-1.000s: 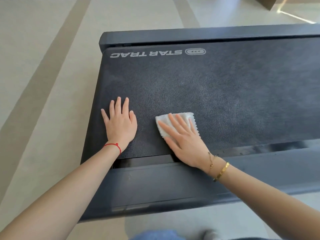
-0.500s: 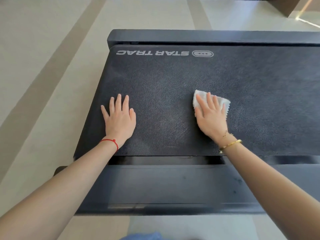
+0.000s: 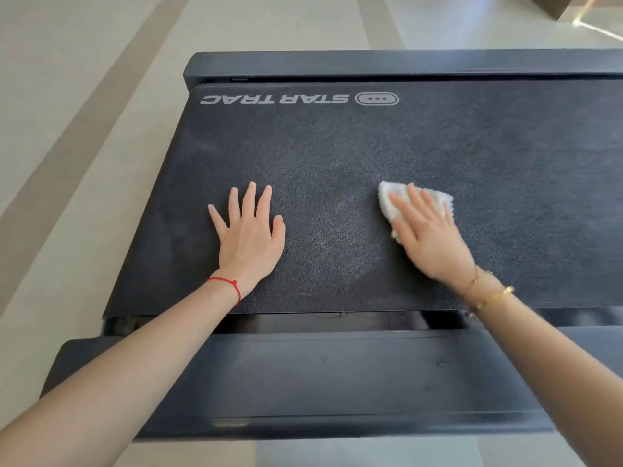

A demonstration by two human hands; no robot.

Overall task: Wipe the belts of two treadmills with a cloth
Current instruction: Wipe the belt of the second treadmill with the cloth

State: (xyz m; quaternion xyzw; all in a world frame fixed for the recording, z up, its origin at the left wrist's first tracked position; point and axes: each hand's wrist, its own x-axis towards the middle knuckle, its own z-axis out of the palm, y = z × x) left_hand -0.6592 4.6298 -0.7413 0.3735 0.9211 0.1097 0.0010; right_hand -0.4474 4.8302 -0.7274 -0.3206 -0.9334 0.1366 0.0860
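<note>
**Two flat hands on a dark treadmill belt, cloth under the right**

The belt (image 3: 337, 156) is a dark, grainy sheet that fills most of the view, with "STAR TRAC" lettering (image 3: 273, 99) and an oval logo printed upside down near its far edge. A dark side rail (image 3: 371, 64) runs along the far side, and a broader dark rail (image 3: 337, 375) lies along the near side, under both forearms. A narrow gap separates the belt's near edge from that rail. Around the machine the floor (image 3: 84, 96) is pale, crossed by wide grey-brown stripes — a bright streak of light shows at the top right corner.

The left hand (image 3: 249, 237) lies palm down on the belt, fingers straight and slightly spread, holding nothing. A red string bracelet (image 3: 226, 284) circles its wrist. The right hand (image 3: 428, 230) is also flat and open, its fingers (image 3: 409, 203) stretched forward over a white cloth (image 3: 387, 200), pressing it against the belt rather than gripping it. The cloth sticks out past the fingertips and at the thumb side. Gold bracelets (image 3: 488, 294) sit on that wrist. The right hand is slightly blurred.

The cloth lies around mid-width of the belt, right of centre in the view, well apart from the left hand. Bare belt stretches between the hands, beyond them toward the lettering, and far to the right, where it runs out of view. The belt's end lies just left of the left hand.
</note>
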